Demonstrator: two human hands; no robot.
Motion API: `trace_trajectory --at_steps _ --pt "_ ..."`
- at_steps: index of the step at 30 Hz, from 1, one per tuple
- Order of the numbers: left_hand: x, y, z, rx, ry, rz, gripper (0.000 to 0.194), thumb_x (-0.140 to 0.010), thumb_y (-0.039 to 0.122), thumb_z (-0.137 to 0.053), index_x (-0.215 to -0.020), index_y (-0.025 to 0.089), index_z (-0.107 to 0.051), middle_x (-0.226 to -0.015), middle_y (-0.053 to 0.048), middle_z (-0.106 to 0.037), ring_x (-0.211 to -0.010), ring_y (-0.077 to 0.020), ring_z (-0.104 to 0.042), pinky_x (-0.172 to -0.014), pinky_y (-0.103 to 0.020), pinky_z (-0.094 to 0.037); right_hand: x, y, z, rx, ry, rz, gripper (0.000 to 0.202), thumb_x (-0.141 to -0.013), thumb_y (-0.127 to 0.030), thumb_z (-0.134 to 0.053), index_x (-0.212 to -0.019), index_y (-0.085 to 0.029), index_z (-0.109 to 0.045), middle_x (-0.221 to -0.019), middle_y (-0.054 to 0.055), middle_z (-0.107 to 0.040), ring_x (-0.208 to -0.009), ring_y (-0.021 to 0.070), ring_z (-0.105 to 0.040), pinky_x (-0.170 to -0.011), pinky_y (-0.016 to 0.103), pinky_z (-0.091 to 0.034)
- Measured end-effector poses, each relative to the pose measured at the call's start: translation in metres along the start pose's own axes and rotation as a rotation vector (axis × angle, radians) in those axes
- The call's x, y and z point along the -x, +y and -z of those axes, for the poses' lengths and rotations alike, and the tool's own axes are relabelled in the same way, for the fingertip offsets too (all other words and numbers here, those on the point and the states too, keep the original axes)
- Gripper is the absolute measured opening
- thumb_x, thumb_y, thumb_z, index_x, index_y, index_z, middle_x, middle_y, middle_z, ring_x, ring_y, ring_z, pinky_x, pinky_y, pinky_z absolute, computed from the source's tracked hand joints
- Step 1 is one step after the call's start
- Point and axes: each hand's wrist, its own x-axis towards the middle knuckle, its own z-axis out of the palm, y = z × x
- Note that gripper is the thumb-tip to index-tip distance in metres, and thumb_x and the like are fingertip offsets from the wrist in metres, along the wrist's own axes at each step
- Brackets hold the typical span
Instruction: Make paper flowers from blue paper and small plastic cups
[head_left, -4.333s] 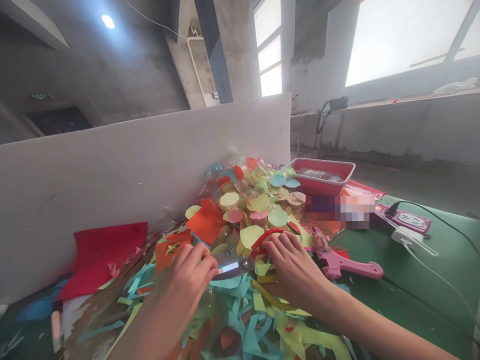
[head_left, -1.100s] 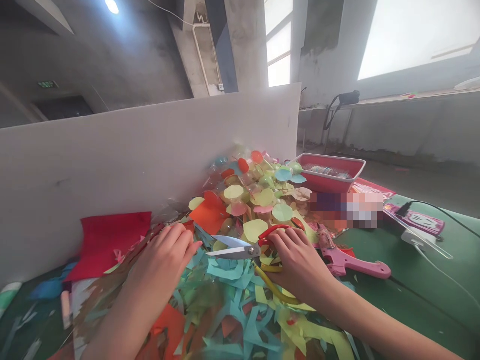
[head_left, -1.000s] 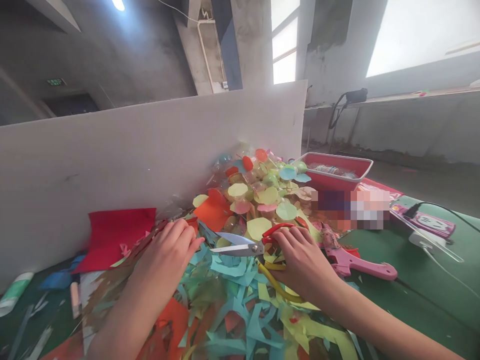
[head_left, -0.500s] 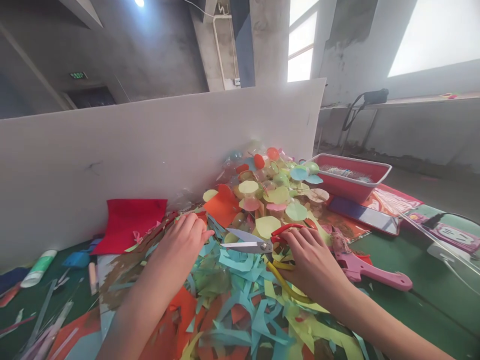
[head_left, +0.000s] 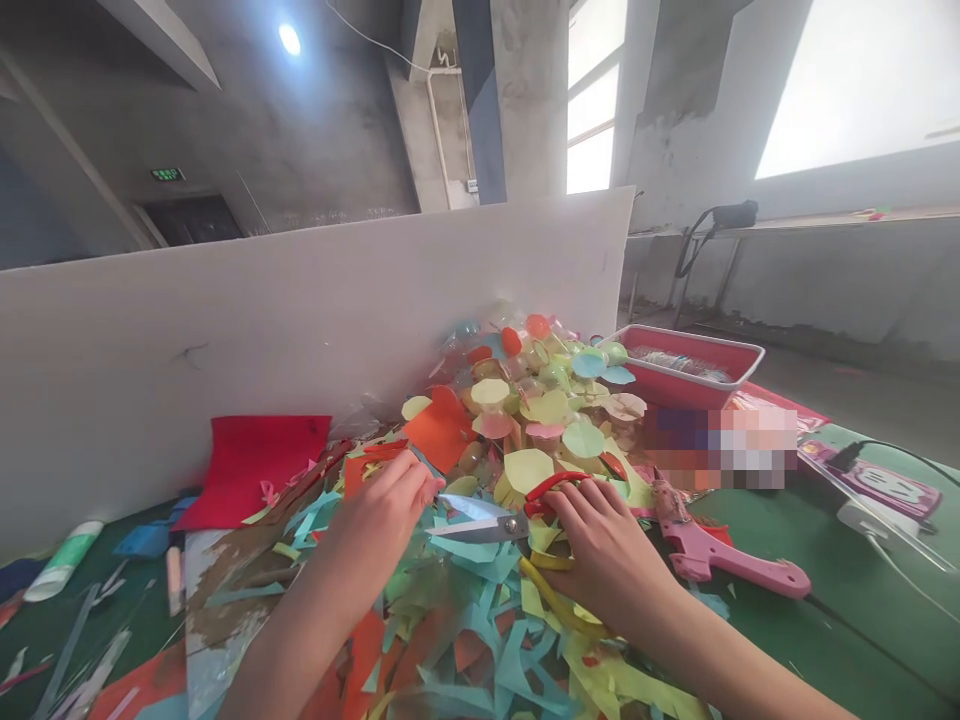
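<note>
My right hand is closed around a pair of scissors with one red and one yellow handle. Their grey blades are parted and point left toward my other hand. My left hand is pinched, its back toward me, over what looks like paper; orange and bluish edges show at its fingertips, and the rest is hidden. Under both hands lies a heap of cut paper scraps in blue, yellow-green and orange. Just beyond them are round paper pieces and a larger orange sheet.
Clear plastic pieces and paper discs pile up against a white board. At right are a pink glue gun, a red bin and a power strip. Red paper and a white-green tube lie left.
My view has tilted up slightly, so things sit lower in the picture. The scissors and my left hand have come closer together, the blade tips now beside its fingers.
</note>
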Motion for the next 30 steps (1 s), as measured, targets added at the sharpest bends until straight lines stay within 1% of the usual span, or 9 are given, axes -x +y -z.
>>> trace_trajectory --at_steps 7,9,12,14,16,19,23,26,30 --pt "0.003 0.000 0.007 0.086 0.012 0.046 0.022 -0.096 0.028 -0.034 -0.085 0.025 -0.053 -0.084 0.002 -0.057 -0.059 -0.0100 -0.057 -0.054 -0.020 -0.044 -0.002 0.000 0.003 0.011 -0.001 -0.004 0.044 -0.063 -0.032 -0.084 -0.096 -0.019 -0.059 -0.094 0.005 -0.069 -0.090 0.0278 -0.057 -0.087 0.042 -0.041" --pt "0.005 0.003 0.014 0.146 -0.014 0.081 0.015 -0.095 0.032 -0.040 -0.088 0.027 -0.053 -0.085 0.004 -0.059 -0.062 -0.0107 -0.058 -0.056 -0.020 -0.046 -0.002 0.001 0.002 0.012 -0.010 -0.008 0.043 -0.063 -0.030 -0.084 -0.097 -0.019 -0.059 -0.096 0.005 -0.069 -0.091 0.0284 -0.057 -0.088 0.042 -0.041" --pt "0.009 0.010 0.022 0.193 -0.059 0.103 0.021 -0.096 0.040 -0.041 -0.083 0.028 -0.053 -0.081 0.005 -0.061 -0.065 -0.0119 -0.058 -0.057 -0.021 -0.046 -0.001 0.001 0.003 0.022 -0.014 -0.001 0.042 -0.063 -0.029 -0.082 -0.097 -0.019 -0.059 -0.095 0.006 -0.070 -0.091 0.0294 -0.058 -0.088 0.042 -0.041" --pt "0.012 0.013 0.024 0.196 -0.071 0.059 0.023 -0.098 0.039 -0.037 -0.085 0.029 -0.055 -0.085 0.004 -0.063 -0.074 -0.0127 -0.061 -0.063 -0.021 -0.048 -0.001 0.000 0.005 0.031 -0.017 -0.009 0.040 -0.063 -0.029 -0.081 -0.095 -0.019 -0.060 -0.093 0.007 -0.070 -0.089 0.0297 -0.059 -0.086 0.042 -0.042" --pt "0.016 0.014 0.025 0.195 -0.088 -0.034 0.022 -0.098 0.032 -0.035 -0.097 0.031 -0.057 -0.099 0.003 -0.065 -0.093 -0.0140 -0.062 -0.073 -0.022 -0.049 0.000 -0.003 0.008 0.017 -0.045 -0.043 0.036 -0.063 -0.028 -0.080 -0.093 -0.019 -0.060 -0.089 0.006 -0.071 -0.086 0.0291 -0.061 -0.081 0.040 -0.043" --pt "0.024 0.012 0.026 0.165 -0.234 -0.082 0.023 -0.095 0.025 -0.040 -0.107 0.034 -0.056 -0.113 0.002 -0.064 -0.115 -0.0176 -0.056 -0.082 -0.025 -0.049 0.001 -0.010 0.013 -0.025 -0.161 -0.124 0.029 -0.065 -0.030 -0.076 -0.087 -0.020 -0.060 -0.078 0.004 -0.071 -0.076 0.0266 -0.064 -0.073 0.036 -0.043" --pt "0.026 0.011 0.024 0.067 -0.530 0.148 0.010 -0.086 0.031 -0.049 -0.091 0.027 -0.058 -0.101 -0.001 -0.065 -0.098 -0.0225 -0.062 -0.075 -0.030 -0.049 0.004 -0.020 0.015 -0.003 -0.356 -0.182 0.022 -0.075 -0.034 -0.067 -0.089 -0.018 -0.059 -0.058 0.002 -0.068 -0.061 0.0261 -0.062 -0.065 0.035 -0.040" --pt "0.019 0.015 0.016 -0.029 -0.619 0.244 0.018 -0.079 0.031 -0.056 -0.095 0.024 -0.059 -0.106 -0.005 -0.064 -0.103 -0.0272 -0.060 -0.081 -0.036 -0.047 0.007 -0.023 0.012 -0.008 -0.425 -0.199 0.021 -0.074 -0.028 -0.064 -0.091 -0.017 -0.059 -0.060 0.003 -0.070 -0.062 0.0260 -0.064 -0.065 0.033 -0.038" --pt "0.010 0.019 -0.002 -0.115 -0.671 0.228 0.035 -0.072 0.023 -0.059 -0.107 0.019 -0.062 -0.115 -0.011 -0.063 -0.114 -0.0332 -0.055 -0.089 -0.042 -0.045 0.011 -0.023 0.005 -0.047 -0.395 -0.200 0.018 -0.072 -0.024 -0.064 -0.088 -0.019 -0.057 -0.069 0.003 -0.072 -0.064 0.0245 -0.065 -0.067 0.032 -0.037"
